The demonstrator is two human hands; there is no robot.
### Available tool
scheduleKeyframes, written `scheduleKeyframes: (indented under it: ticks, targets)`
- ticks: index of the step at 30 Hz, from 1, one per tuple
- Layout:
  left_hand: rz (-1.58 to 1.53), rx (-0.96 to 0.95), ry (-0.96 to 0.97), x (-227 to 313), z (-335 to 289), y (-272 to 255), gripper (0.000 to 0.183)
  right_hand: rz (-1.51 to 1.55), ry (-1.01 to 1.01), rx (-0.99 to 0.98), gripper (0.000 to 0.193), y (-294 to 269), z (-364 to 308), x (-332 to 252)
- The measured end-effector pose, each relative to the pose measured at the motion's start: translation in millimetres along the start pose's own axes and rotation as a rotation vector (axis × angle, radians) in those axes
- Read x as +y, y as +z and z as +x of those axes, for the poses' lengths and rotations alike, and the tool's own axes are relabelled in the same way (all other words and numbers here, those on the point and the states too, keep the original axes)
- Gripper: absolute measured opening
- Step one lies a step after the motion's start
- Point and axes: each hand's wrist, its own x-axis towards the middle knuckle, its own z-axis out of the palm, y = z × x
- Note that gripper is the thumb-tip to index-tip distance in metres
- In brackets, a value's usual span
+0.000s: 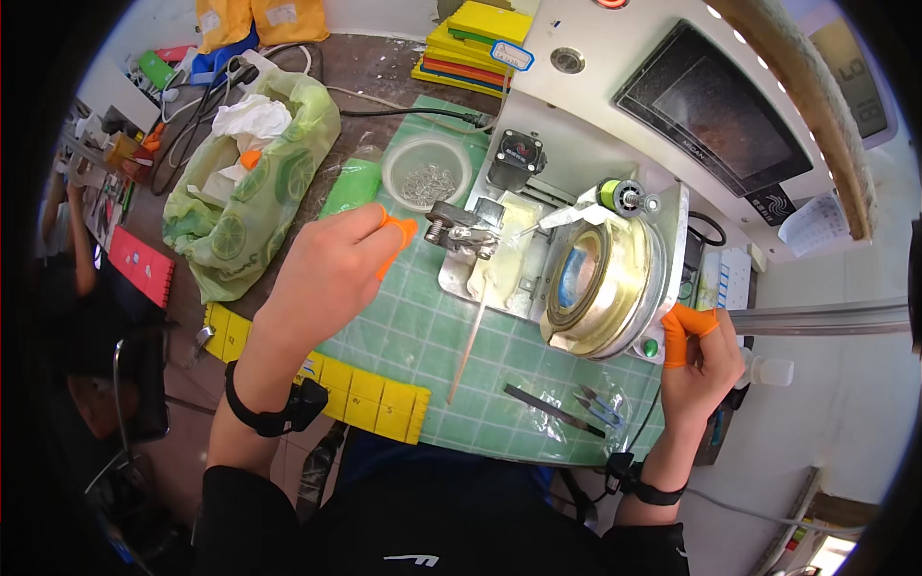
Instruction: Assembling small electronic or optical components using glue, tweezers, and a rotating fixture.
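Note:
My left hand [336, 264], with orange finger cots, hangs left of a metal clamp [466, 228] on a small bench machine [528, 302]. Its thumb and fingers are drawn together; anything between them is hidden. My right hand [703, 370], also in orange finger cots, is closed at the machine's front right corner, beside a green button [651, 348]. What its fingertips grip there cannot be made out. Between the hands sits a round metal wheel-like part [615, 288] with a pale yellow rim. A thin stick [468, 346] slants down from the cream-coloured pad below the clamp.
A round tub [426, 173] of small metal pieces stands behind my left hand. Tweezers [555, 411] and other slim tools [600, 407] lie on the green mat [403, 317]. A yellow strip [370, 396] edges the mat. A green plastic bag [235, 245] stands left.

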Motion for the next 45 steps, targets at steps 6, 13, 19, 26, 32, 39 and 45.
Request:
scheduleKeyframes:
  ticks: [6, 13, 19, 26, 32, 39, 45]
  targets:
    - [-0.116, 0.252, -0.009, 4.5, 21.6, -20.9, 0.032, 0.021, 0.095, -0.017, 0.017, -12.2, -2.9, 8.9]
    - [-0.266, 0.237, 0.034, 58.7, 38.7, -21.3, 0.033, 0.036, 0.049, -0.024, 0.019, -14.0, -2.0, 1.6]
    - [-0.280, 0.166, -0.109, 60.6, 43.9, -22.9, 0.035, 0.019, 0.033, -0.043, 0.020, -15.8, -0.4, 0.2]
    - [-0.301, 0.379, 0.085, 46.9, 41.2, -39.1, 0.025, 0.036, 0.034, -0.037, 0.020, -16.9, -2.5, 2.1]
    - [-0.625, 0.416, -0.138, 55.6, 24.7, -53.8, 0.028, 0.053, 0.045, -0.061, 0.020, -13.6, -1.4, 2.5]
    - [-0.485, 0.099, -0.067, 81.6, 63.3, -37.7, 0.034, 0.042, 0.049, -0.069, 0.020, -11.9, 2.0, -4.4]
    - [-0.370, 0.047, 0.120, 53.8, 76.9, -23.8, 0.030, 0.068, 0.050, -0.052, 0.020, -13.1, -0.7, -5.3]
